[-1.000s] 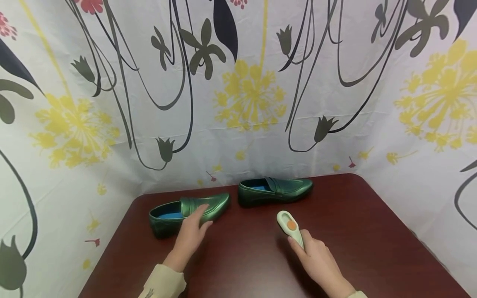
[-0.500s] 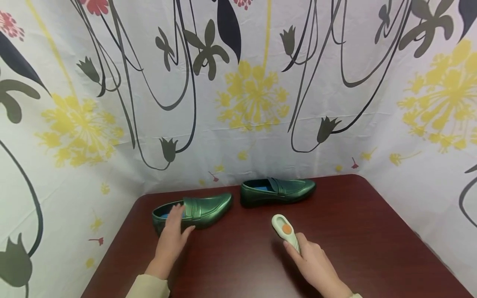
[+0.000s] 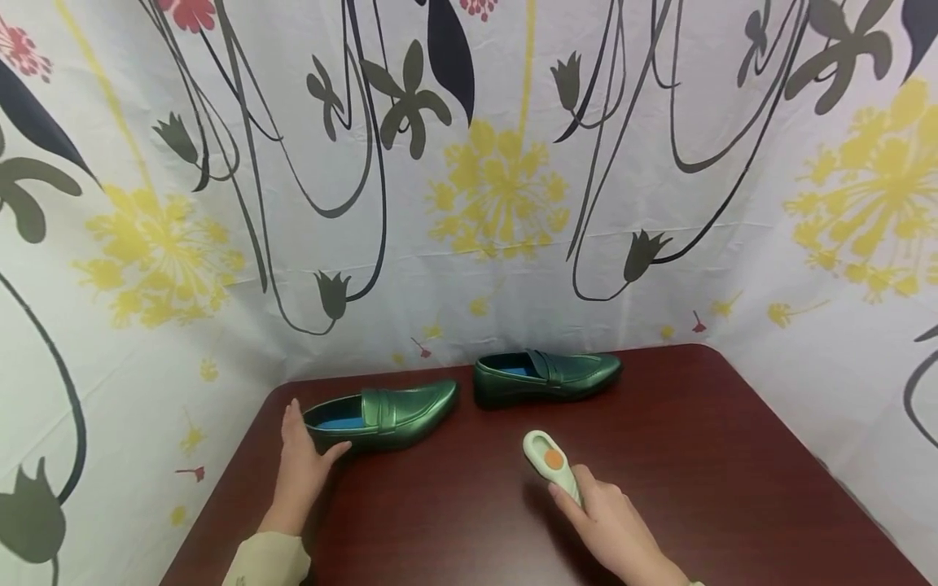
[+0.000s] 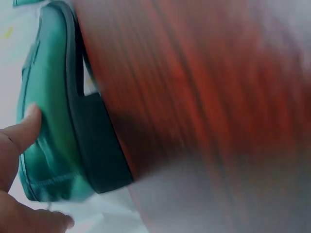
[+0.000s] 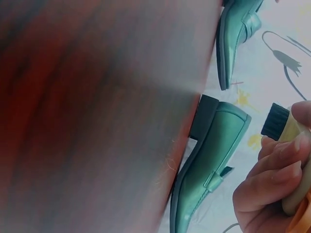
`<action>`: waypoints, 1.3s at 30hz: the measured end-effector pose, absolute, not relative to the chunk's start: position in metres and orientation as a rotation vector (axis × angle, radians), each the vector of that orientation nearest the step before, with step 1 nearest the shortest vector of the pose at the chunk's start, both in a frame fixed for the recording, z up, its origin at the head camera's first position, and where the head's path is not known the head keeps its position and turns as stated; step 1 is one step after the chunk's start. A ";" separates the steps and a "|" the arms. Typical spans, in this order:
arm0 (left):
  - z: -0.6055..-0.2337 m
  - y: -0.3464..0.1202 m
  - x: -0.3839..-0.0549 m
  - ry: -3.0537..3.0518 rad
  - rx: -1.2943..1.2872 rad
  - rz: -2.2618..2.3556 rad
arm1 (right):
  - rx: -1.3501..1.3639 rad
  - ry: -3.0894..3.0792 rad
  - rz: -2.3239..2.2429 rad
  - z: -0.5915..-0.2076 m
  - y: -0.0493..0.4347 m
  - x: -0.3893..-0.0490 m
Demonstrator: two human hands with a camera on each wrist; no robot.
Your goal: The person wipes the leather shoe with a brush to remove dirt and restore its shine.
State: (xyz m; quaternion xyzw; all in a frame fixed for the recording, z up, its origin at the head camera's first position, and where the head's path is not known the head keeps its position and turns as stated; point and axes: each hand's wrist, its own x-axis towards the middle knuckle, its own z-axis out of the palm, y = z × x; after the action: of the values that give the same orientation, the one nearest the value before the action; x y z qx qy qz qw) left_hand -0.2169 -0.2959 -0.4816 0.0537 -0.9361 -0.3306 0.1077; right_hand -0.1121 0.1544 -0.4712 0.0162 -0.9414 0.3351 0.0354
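Spread loosely and unclenched, the fingers of the left hand [image 3: 300, 470] flank the heel [image 4: 104, 148] of the nearest green shoe [image 3: 403, 417], whose long axis runs rightward and slightly away from them, while the right hand [image 3: 614, 522], farther off, grips a pale brush [image 3: 541, 449].

Looks like smooth, shiny leather on both green shoes [image 3: 414, 417] [image 3: 579, 373] on the table [image 3: 696, 456]. Looks like shiny wood on its top, dull plastic on the brush [image 3: 554, 461] above it, wrinkly cloth [image 3: 528, 313] behind it.
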 end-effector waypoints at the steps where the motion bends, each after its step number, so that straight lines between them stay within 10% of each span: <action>1: -0.482 -0.300 -0.218 -2.762 0.179 -1.011 | 0.053 -2.890 1.030 -0.471 0.154 -0.112; 39: -0.469 -0.339 -0.248 -2.946 0.006 -1.289 | 0.118 -2.882 1.036 -0.469 0.141 -0.112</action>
State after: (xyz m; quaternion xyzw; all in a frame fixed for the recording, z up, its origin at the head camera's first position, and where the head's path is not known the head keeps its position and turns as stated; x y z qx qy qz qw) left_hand -0.2480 -0.3386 -0.4690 0.0020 -0.9155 -0.4007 -0.0371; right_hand -0.1125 0.1412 -0.4692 0.0386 -0.9396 0.3379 0.0381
